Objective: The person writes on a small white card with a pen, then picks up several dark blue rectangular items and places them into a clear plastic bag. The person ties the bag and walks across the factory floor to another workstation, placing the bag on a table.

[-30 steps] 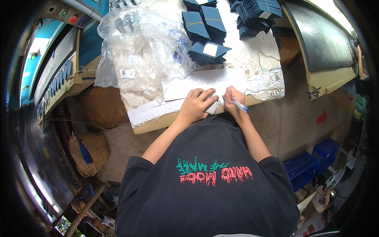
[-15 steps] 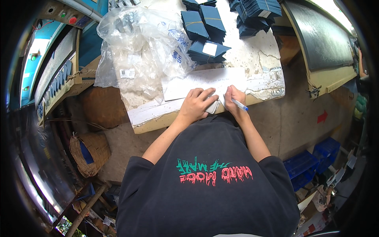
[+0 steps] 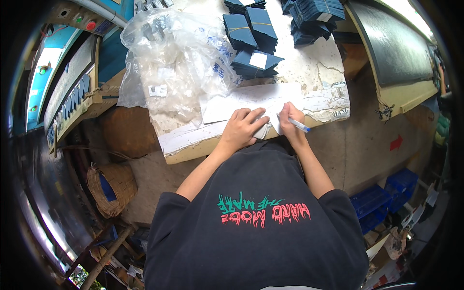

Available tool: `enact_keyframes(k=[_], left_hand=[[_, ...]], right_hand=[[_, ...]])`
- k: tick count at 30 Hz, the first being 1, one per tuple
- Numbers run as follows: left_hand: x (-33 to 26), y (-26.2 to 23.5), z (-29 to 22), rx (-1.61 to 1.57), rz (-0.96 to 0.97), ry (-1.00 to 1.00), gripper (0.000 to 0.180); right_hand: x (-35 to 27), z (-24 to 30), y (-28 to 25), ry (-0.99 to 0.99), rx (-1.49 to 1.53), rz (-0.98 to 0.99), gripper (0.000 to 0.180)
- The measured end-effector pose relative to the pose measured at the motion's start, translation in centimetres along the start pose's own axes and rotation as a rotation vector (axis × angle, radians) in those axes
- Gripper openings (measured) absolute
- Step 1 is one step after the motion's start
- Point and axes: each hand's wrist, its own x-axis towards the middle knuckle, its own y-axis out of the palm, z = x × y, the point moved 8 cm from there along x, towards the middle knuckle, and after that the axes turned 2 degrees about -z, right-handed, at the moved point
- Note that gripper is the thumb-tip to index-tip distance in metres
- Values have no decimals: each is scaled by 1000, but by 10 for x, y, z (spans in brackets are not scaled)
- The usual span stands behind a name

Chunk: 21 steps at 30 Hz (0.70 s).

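Observation:
A pen [image 3: 300, 125] with a white barrel and blue end is pinched in my right hand [image 3: 292, 119], near the table's front edge. Beneath that hand lies a small white slip [image 3: 274, 122]. My left hand [image 3: 241, 126] rests with fingers a little spread over the lower part of a white sheet [image 3: 222, 107] that bears handwriting. Partly covered by the left fingers is a pale, flat, rounded object [image 3: 261, 132]; whether the hand grips it or only lies on it is hard to see.
A crumpled clear plastic bag [image 3: 176, 63] covers the table's left side. Banded stacks of dark blue pieces [image 3: 240, 31] stand at the back, with more stacks [image 3: 316, 18] to the right. The worn table [image 3: 328, 72] has peeling edges. A wicker basket [image 3: 118, 191] and blue crates [image 3: 369, 205] are on the floor.
My right hand has shifted slightly to the right with the pen, uncovering more of the white slip. My left hand stays in nearly the same place.

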Motion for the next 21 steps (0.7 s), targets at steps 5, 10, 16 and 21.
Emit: enact_keyframes(k=[5,10,16,21], left_hand=[[-2,2,3,20,-12,-25,85],[-2,0,5,26,-46,-48,87],[-1,-1,5,-1,-69,-62,85],[-1,-2,5,26,-49,-52,87]], right_hand=[[-1,-10,-10,132,93,-73,39],[4,-2,-10,110,98,-1,36],[5,14,-11,69,29,103,33],[2,9,-2,63,190,142,44]])
